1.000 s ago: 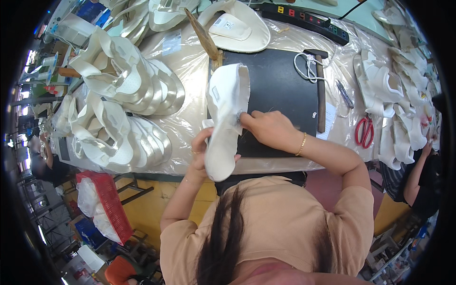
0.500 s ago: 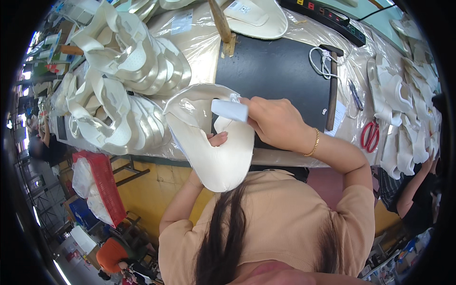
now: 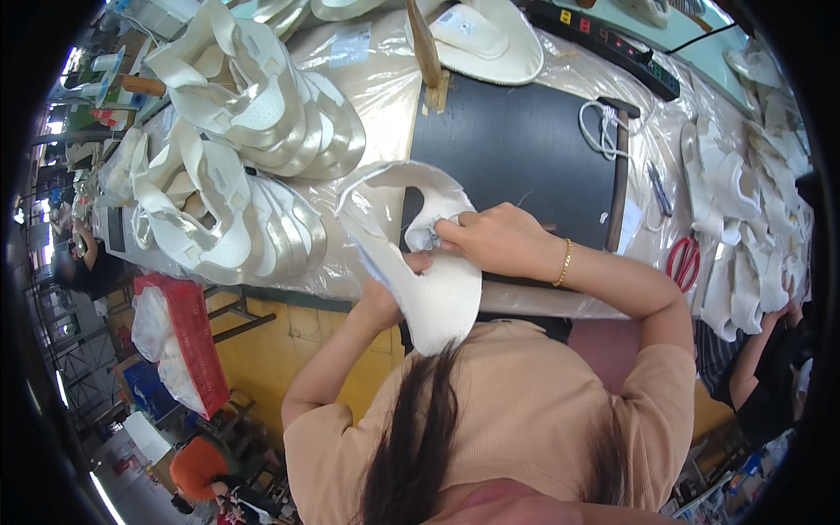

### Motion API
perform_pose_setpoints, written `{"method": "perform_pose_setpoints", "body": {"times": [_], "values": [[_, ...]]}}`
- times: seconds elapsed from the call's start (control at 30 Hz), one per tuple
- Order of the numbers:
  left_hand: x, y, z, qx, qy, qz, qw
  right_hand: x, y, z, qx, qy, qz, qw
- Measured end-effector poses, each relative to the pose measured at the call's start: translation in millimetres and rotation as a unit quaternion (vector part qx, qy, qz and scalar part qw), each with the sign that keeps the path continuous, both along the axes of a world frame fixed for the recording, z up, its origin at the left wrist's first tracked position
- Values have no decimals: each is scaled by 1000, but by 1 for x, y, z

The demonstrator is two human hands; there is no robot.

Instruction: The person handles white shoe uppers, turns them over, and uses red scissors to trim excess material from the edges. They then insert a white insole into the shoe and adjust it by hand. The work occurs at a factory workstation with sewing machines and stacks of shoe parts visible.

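A white shoe upper [image 3: 451, 293] is held in front of my chest, tilted, its curved toe-shaped end toward me. My left hand [image 3: 378, 302] grips it from the left and below, with fingertips showing at the inner cut-out. My right hand [image 3: 512, 241], a gold bracelet at its wrist, is closed with fingers pressed to the upper's inner edge. A small pale patch shows at those fingertips, but what they pinch is mostly hidden. Behind the upper lies a black work board [image 3: 516, 131] on the table.
Stacked white and gold shoe uppers [image 3: 262, 114] stand at left, more uppers [image 3: 722, 184] at right. Beside the board lie a hammer [image 3: 623, 166], white cord [image 3: 599, 131], thread snips [image 3: 660, 188] and red-handled scissors [image 3: 682, 262]. A power strip [image 3: 604, 44] lies behind; a red crate [image 3: 188, 346] stands lower left.
My right hand has lowered onto the upper's inner edge; the pale flat piece at its fingers no longer shows separately. The upper has shifted slightly right and turned, revealing more of my left hand.
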State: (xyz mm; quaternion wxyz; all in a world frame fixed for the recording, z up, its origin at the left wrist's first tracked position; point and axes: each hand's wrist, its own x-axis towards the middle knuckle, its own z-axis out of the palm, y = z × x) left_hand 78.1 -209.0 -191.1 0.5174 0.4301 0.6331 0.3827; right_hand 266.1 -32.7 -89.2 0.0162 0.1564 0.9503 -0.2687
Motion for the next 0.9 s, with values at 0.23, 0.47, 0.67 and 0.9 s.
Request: {"method": "perform_pose_setpoints", "body": {"times": [0.23,0.47,0.67,0.9], "values": [[-13,42,44,180,-68,106,976,12,28,20,44,162,-162,973],[-3,139,109,353,27,118,928,33,29,38,48,207,-235,948],[1,155,138,284,124,-40,950,26,25,12,22,-16,-206,978],[1,161,143,367,194,-122,902,37,26,-1,70,133,-245,958]]}}
